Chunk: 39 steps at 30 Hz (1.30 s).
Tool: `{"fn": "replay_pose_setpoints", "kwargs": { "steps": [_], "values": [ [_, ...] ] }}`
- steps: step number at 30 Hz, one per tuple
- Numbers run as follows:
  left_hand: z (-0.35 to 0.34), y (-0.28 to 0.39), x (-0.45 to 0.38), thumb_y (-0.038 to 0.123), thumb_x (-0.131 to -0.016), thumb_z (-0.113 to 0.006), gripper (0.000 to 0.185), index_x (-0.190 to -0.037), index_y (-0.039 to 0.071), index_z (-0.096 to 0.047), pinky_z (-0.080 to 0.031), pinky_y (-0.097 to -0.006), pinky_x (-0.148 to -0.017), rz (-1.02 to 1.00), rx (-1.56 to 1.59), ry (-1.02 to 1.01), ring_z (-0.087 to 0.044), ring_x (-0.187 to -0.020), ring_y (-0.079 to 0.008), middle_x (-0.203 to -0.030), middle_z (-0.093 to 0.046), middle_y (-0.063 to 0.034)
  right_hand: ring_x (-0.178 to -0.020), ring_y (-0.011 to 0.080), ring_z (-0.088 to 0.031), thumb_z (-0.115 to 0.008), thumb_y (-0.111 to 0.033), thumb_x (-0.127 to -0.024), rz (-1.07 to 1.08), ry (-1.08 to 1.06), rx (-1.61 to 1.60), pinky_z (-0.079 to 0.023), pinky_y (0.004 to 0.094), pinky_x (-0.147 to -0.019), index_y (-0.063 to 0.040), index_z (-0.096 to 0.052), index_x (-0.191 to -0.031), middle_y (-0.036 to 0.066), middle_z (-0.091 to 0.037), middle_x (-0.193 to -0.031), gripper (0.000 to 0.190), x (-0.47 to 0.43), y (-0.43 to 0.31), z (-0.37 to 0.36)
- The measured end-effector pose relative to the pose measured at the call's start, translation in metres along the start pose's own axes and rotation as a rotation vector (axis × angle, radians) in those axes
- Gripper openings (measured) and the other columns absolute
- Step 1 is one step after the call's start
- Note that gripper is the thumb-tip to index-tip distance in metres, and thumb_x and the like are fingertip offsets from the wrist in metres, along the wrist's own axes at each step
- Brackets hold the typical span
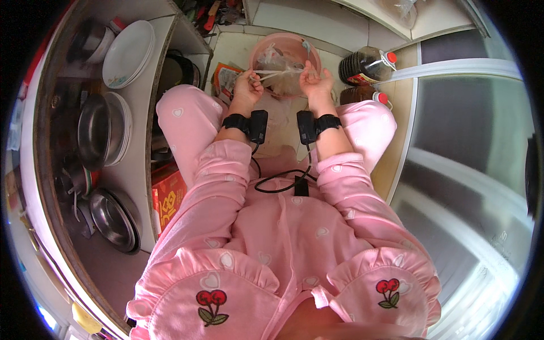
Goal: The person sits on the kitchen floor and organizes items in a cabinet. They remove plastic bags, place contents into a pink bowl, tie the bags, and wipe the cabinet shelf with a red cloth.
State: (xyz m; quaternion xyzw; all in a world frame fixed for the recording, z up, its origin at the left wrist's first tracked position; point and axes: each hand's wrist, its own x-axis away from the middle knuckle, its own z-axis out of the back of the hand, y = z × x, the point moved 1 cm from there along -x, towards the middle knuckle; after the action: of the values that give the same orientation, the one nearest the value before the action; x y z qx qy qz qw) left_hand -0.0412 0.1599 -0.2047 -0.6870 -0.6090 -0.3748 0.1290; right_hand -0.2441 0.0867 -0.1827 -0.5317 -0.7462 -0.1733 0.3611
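Note:
A clear plastic bag [280,80] with pale brownish contents sits over a pink plastic basin [255,53] on the tiled floor. White strands of the bag stretch between my two hands. My left hand [247,87] has its fingers curled round the left end of the strands. On the other side, my right hand [316,80] is palm up with fingers partly curled at the right end; how firmly it grips is hard to see. More crumpled clear plastic lies inside the basin. Each wrist bears a black strapped device joined to a cable.
At left, shelves hold white plates [129,53], metal bowls [112,221] and a dark pan [174,74]. A red box [170,199] stands low beside my left leg. Two dark bottles with red caps, one a large jug [361,66], stand right of the basin, near sliding frosted panels [463,127].

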Motion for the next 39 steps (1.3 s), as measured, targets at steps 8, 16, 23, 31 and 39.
{"fn": "replay_pose_setpoints", "kwargs": {
  "steps": [8, 16, 23, 31, 39],
  "values": [
    [-0.019, 0.001, 0.018, 0.022, -0.093, -0.055, 0.014, -0.084, 0.011, -0.055, -0.035, -0.0243, -0.051, 0.015, -0.081, -0.119, -0.04, -0.057, -0.0116, -0.073, -0.053, 0.0, -0.077, 0.0208, -0.062, -0.048, -0.037, -0.093, 0.243, -0.064, 0.654, -0.05, 0.029, -0.066, -0.005, -0.055, -0.113, 0.011, -0.061, -0.108, 0.038, 0.026, 0.026, -0.011],
    [-0.031, -0.004, 0.027, 0.018, -0.089, -0.054, 0.01, -0.086, 0.009, -0.056, -0.039, -0.0236, -0.052, 0.009, -0.456, -0.068, -0.049, -0.058, -0.0107, -0.072, -0.057, -0.0024, -0.081, 0.0123, -0.055, -0.049, -0.048, -0.094, 0.211, -0.509, 1.367, -0.048, 0.0296, -0.072, -0.006, -0.053, -0.122, 0.002, -0.057, -0.094, 0.051, 0.052, 0.059, -0.019],
    [-0.034, -0.003, 0.032, 0.012, -0.089, -0.052, 0.006, -0.091, 0.008, -0.056, -0.04, -0.0212, -0.052, -0.015, -0.615, -0.166, -0.051, -0.06, -0.0086, -0.073, -0.057, -0.0011, -0.09, 0.0134, -0.056, -0.044, -0.05, -0.097, 0.191, -0.549, 1.372, -0.048, 0.0282, -0.079, -0.008, -0.049, -0.135, 0.004, -0.057, -0.105, 0.057, 0.05, 0.058, -0.015],
    [-0.036, -0.007, 0.033, 0.017, -0.093, -0.057, 0.007, -0.096, 0.011, -0.058, -0.045, -0.0189, -0.056, 0.019, -0.664, -0.238, -0.052, -0.06, -0.0064, -0.079, -0.059, 0.0023, -0.095, 0.0149, -0.058, -0.044, -0.051, -0.097, 0.209, -0.548, 1.427, -0.048, 0.0295, -0.081, -0.008, -0.049, -0.135, 0.008, -0.058, -0.114, 0.058, 0.054, 0.055, -0.017],
    [-0.041, -0.006, 0.042, 0.021, -0.093, -0.059, 0.01, -0.099, 0.012, -0.059, -0.045, -0.0191, -0.058, 0.009, -0.744, -0.21, -0.053, -0.062, -0.0053, -0.08, -0.059, 0.0036, -0.086, 0.0129, -0.056, -0.045, -0.049, -0.097, 0.137, -0.522, 1.377, -0.048, 0.0284, -0.073, -0.006, -0.057, -0.122, 0.004, -0.06, -0.1, 0.051, 0.069, 0.056, -0.022]
  ]
}}
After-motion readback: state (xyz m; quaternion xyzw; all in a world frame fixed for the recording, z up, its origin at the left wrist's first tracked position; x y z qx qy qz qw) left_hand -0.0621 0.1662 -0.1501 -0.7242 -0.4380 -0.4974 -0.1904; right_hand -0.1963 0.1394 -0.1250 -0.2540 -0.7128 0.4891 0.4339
